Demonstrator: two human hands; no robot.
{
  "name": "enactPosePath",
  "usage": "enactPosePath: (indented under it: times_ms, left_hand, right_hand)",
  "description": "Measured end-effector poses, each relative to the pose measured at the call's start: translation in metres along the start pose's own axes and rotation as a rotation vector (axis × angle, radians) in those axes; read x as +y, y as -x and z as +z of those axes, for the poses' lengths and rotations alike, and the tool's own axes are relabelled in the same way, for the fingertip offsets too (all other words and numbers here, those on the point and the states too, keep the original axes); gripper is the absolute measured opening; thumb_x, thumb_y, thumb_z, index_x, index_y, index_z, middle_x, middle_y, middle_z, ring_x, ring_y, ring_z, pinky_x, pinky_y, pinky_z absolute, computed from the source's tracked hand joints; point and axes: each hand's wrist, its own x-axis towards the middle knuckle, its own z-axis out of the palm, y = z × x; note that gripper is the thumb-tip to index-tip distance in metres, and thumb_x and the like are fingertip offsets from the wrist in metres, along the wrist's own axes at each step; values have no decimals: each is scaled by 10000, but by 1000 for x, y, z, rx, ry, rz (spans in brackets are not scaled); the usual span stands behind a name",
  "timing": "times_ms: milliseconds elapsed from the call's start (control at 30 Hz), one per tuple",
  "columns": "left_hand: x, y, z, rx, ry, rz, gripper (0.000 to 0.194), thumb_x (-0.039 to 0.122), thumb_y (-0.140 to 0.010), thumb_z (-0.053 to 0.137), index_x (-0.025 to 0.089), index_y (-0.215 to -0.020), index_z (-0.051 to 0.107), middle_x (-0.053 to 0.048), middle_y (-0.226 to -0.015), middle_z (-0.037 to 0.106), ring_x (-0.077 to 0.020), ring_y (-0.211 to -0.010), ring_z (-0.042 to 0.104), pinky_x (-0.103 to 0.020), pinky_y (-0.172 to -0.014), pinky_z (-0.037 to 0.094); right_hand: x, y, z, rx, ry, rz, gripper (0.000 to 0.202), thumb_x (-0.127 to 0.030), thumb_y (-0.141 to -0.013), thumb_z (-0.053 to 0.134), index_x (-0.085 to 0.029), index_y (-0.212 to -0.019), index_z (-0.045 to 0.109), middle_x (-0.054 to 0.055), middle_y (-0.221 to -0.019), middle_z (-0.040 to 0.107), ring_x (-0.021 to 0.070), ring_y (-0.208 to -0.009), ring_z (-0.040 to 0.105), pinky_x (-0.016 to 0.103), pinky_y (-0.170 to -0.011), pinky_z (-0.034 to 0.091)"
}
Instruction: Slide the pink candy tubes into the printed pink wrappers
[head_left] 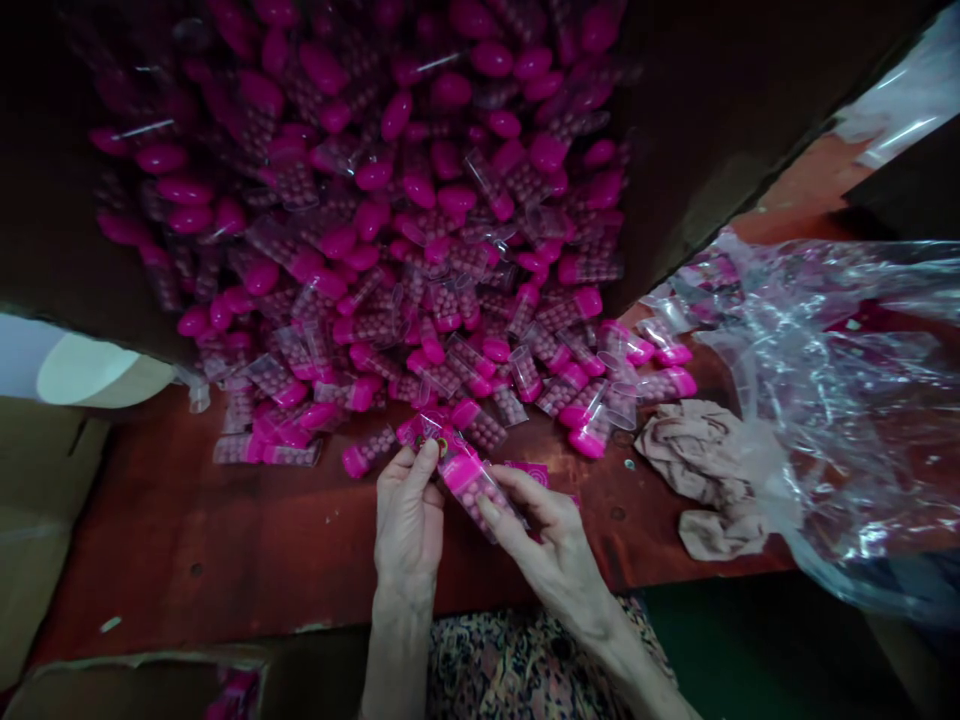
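Observation:
My right hand (551, 530) is closed around a clear container with a bright pink cap (480, 490). Pink beads or balls show through its wall, and the capped end tilts up to the left. My left hand (410, 515) pinches a small pink printed piece (429, 428) between thumb and fingers, close beside that cap; its exact kind is unclear. Just beyond both hands lies a large heap of similar pink-capped containers (457, 365). One loose container (369, 452) rests by my left fingertips. Flat pink printed pieces (531, 472) lie partly hidden behind my right hand.
The heap spills from a dark, high-sided box (679, 150) onto the reddish table (247, 540). At right are a crumpled beige cloth (697, 470) and clear plastic bags (832, 400). A pale bowl (101, 372) stands left. An open carton (127, 690) sits below the table's front edge.

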Motion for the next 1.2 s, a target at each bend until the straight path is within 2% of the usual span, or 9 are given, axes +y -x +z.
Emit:
enactPosePath:
  times_ms: [200,433,667,833,1000,1200]
  left_hand:
    - [-1,4,2,16,3,15,118,200,-668,729,118,-742,688,-41,-736,716,-111,-660,636,-218,-683,486]
    - [-3,5,3,76,19,25,97,205,-692,708,132,-749,680,-33,-708,717,-108,-615,639,-211,-638,485]
    - [-5,6,6,29,-17,45,173,272,-682,719,127,-768,684,-47,-708,718,-150,-640,659,-291,-730,500]
    - [-9,8,7,28,-32,68,198,319,-684,718,132,-728,671,-20,-659,695,-119,-578,628,-261,-673,504]
    - [-7,9,7,-35,-67,36,205,207,-606,773,141,-769,669,-21,-716,709,-134,-642,645,-260,-687,506]
    - [-4,6,3,-93,-117,-5,195,187,-634,749,131,-808,678,-43,-725,721,-158,-690,664,-293,-754,506]
  right_hand:
    - [-2,-1,-1,19,41,-38,238,-288,-826,580,-198,-1028,667,30,-838,714,164,-697,654,269,-634,533]
    - [-1,-2,-2,-1,-18,18,250,-275,-789,623,-199,-1017,692,36,-854,733,187,-727,672,301,-659,550]
    - [0,-5,-3,19,13,-62,244,-256,-782,627,-179,-1004,696,44,-852,730,181,-708,665,289,-667,546]
    - [5,-5,-5,7,-81,17,241,-288,-799,614,-202,-1013,685,30,-830,725,173,-702,658,276,-633,538]
    - [9,-4,-5,-16,-200,81,231,-314,-816,600,-207,-1007,675,23,-815,715,162,-704,656,271,-629,537]
    - [1,-5,-8,1,-31,-29,241,-260,-790,629,-194,-1015,686,35,-822,717,164,-698,661,286,-657,546]
